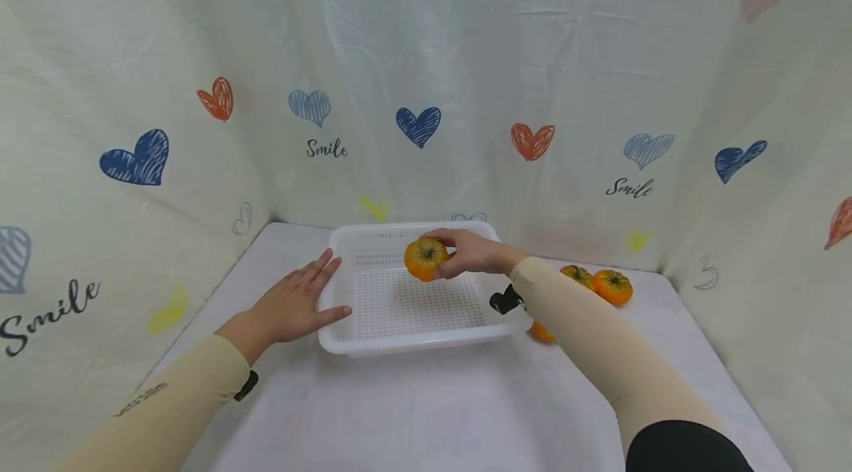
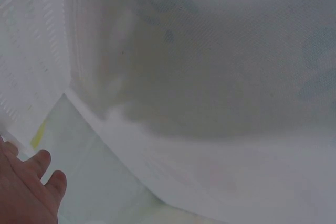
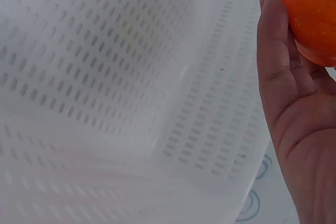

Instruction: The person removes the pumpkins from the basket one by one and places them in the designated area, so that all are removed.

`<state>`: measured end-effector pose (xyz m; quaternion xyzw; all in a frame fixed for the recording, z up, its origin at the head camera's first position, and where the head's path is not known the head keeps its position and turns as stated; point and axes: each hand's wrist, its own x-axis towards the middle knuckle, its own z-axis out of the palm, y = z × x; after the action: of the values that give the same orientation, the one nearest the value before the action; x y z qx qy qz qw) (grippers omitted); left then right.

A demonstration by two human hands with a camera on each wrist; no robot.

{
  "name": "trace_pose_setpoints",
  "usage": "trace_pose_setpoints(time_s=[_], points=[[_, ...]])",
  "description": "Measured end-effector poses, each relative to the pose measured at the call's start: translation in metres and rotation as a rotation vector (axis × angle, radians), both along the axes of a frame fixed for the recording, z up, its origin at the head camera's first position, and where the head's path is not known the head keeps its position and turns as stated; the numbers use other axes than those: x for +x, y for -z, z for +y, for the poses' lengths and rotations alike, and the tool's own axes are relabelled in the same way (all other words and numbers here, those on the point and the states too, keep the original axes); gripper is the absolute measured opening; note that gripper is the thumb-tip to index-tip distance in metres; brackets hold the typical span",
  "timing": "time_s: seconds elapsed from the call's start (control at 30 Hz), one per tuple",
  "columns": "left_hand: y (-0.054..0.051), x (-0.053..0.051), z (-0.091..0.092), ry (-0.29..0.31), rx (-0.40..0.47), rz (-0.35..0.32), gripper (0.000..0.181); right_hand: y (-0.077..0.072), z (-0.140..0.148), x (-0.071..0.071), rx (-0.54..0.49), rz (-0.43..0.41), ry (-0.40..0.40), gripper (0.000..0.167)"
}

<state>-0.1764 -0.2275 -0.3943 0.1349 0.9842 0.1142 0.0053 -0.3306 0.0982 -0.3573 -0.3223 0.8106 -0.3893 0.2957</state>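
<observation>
My right hand (image 1: 474, 253) grips a small orange pumpkin (image 1: 424, 259) with greenish streaks on top, holding it over a white perforated plastic basket (image 1: 416, 343). In the right wrist view, fingers (image 3: 274, 61) lie along the smooth orange side of the pumpkin (image 3: 312, 22), which is cut off by the frame. The inside of the basket (image 3: 121, 72) shows no pumpkin there. With fingers spread, my left hand (image 1: 293, 303) rests at the basket's left rim. Only part of the left hand (image 2: 31, 184) appears in the left wrist view, beside the basket's slotted wall (image 2: 34, 51).
Two more pumpkins (image 1: 612, 288) sit together at the back right of the white-covered table (image 1: 426, 413). Another pumpkin (image 1: 542, 333) is partly hidden by the right sleeve, near the basket's right side. A curtain (image 1: 359, 183) printed with hearts hangs behind.
</observation>
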Motion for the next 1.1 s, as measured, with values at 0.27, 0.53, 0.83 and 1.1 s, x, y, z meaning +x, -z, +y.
trace_pose_setpoints(time_s=[0.27, 0.53, 0.83, 1.1], points=[[0.002, -0.001, -0.002, 0.0, -0.001, 0.018, 0.1, -0.019, 0.033, 0.007, -0.061, 0.011, 0.061, 0.081], [-0.001, 0.001, -0.002, 0.006, -0.002, 0.021, 0.099, -0.031, 0.072, 0.02, -0.08, 0.018, 0.136, 0.085], [0.003, -0.001, -0.004, 0.008, -0.01, 0.011, 0.101, -0.037, 0.116, 0.036, -0.101, 0.077, 0.218, 0.08], [0.002, -0.001, -0.002, 0.007, -0.001, 0.013, 0.099, -0.03, 0.154, 0.051, -0.146, 0.098, 0.303, 0.081]])
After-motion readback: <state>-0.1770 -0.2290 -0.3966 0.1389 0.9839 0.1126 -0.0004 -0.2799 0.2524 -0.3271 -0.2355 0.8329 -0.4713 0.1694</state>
